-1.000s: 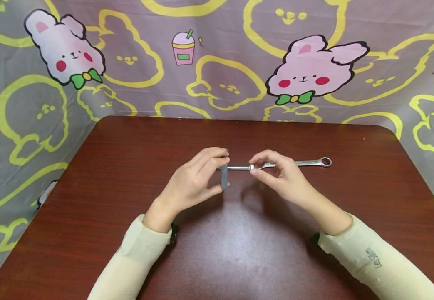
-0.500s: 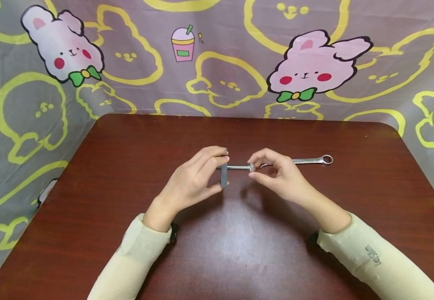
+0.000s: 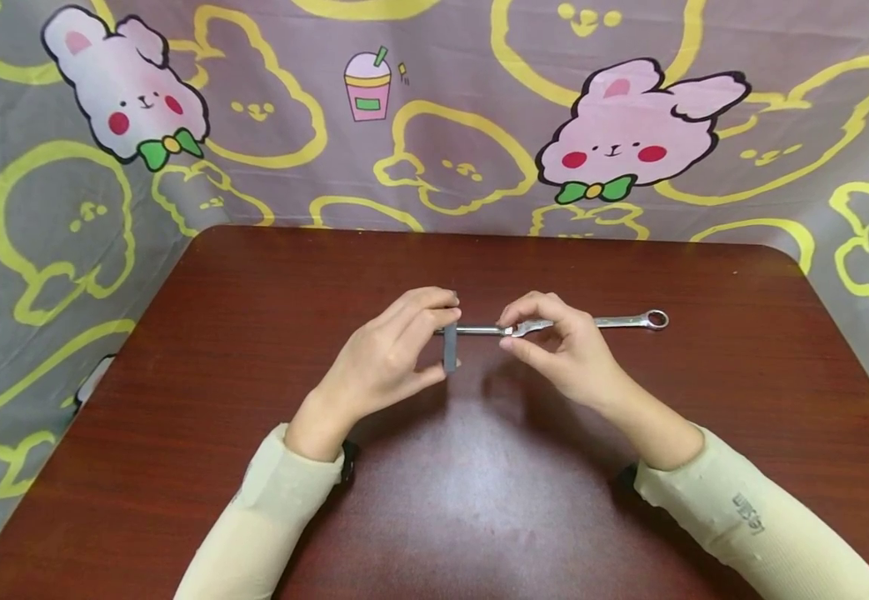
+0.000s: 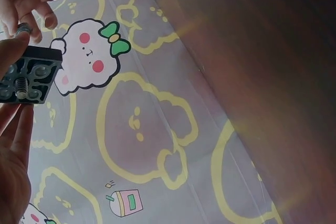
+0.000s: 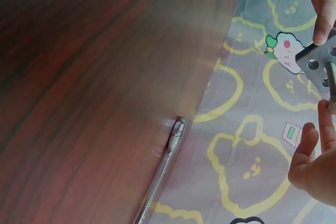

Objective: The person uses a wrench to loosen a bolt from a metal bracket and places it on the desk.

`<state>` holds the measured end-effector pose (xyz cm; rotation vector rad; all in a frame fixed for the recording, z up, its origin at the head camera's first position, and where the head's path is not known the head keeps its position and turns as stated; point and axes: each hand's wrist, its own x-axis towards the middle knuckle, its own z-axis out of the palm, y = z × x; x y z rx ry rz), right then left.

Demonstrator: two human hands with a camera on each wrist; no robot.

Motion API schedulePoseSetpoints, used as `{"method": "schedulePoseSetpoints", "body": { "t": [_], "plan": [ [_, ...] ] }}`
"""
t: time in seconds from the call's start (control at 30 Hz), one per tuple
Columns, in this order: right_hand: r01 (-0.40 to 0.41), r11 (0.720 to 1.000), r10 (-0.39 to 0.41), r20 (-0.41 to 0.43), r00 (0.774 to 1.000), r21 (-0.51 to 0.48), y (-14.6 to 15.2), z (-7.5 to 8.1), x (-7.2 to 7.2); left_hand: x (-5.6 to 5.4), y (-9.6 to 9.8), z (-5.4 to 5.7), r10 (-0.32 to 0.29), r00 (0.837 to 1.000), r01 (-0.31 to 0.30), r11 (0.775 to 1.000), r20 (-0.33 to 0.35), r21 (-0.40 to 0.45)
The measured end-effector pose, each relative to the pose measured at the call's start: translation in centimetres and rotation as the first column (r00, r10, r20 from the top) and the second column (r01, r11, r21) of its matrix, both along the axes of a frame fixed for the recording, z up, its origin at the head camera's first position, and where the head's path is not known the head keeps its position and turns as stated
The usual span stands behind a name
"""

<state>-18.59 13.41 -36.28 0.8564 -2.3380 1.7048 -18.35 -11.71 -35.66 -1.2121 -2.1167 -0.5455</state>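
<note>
My left hand (image 3: pixel 392 354) grips a dark grey square plate (image 3: pixel 450 348) by its edges, thumb below and fingers above. A long silver bolt (image 3: pixel 479 331) runs through the plate. Its threaded tip (image 4: pixel 21 87) pokes out of the ribbed side in the left wrist view. At the other end, my right hand (image 3: pixel 569 350) pinches the hex head between thumb and fingertips. The flat face of the plate (image 5: pixel 314 72), with round holes, shows in the right wrist view. Both hands are held above the table.
Behind the right hand a silver combination wrench (image 3: pixel 629 321) lies on the brown wooden table (image 3: pixel 479 517), ring end to the right. A patterned cloth (image 3: pixel 464 50) hangs along the table's back and sides.
The right fingers have shifted slightly around the bolt head, and its faces catch the light differently. The left hand keeps its grip on the plate. The head view has tilted a little.
</note>
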Motion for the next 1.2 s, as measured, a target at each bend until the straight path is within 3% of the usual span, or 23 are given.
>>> {"method": "schedulePoseSetpoints", "body": {
  "t": [0.2, 0.47, 0.73, 1.07, 1.2],
  "plan": [
    [0.049, 0.998, -0.046, -0.068, 0.997, 0.041, -0.03, 0.15, 0.00, -0.16, 0.12, 0.10, -0.005, 1.000, 0.005, 1.000, 0.001, 0.015],
    [0.050, 0.999, -0.051, 0.087, 0.995, 0.018, 0.42, 0.24, 0.14, 0.00, 0.25, 0.32, -0.015, 1.000, 0.015, 0.999, -0.018, 0.033],
    [0.048, 0.997, -0.056, 0.160, 0.986, 0.053, 0.64, 0.64, 0.04, 0.15, 0.58, 0.49, -0.019, 0.998, 0.021, 0.999, -0.064, 0.039],
    [0.055, 0.996, -0.066, 0.166, 0.984, 0.071, 0.50, 0.75, 0.05, 0.17, 0.52, 0.61, -0.013, 0.998, 0.015, 0.999, -0.065, 0.032],
    [0.062, 0.996, -0.068, 0.113, 0.991, 0.060, 0.37, 0.65, 0.17, 0.17, 0.48, 0.60, -0.006, 0.999, 0.007, 1.000, -0.048, 0.023]
  ]
}}
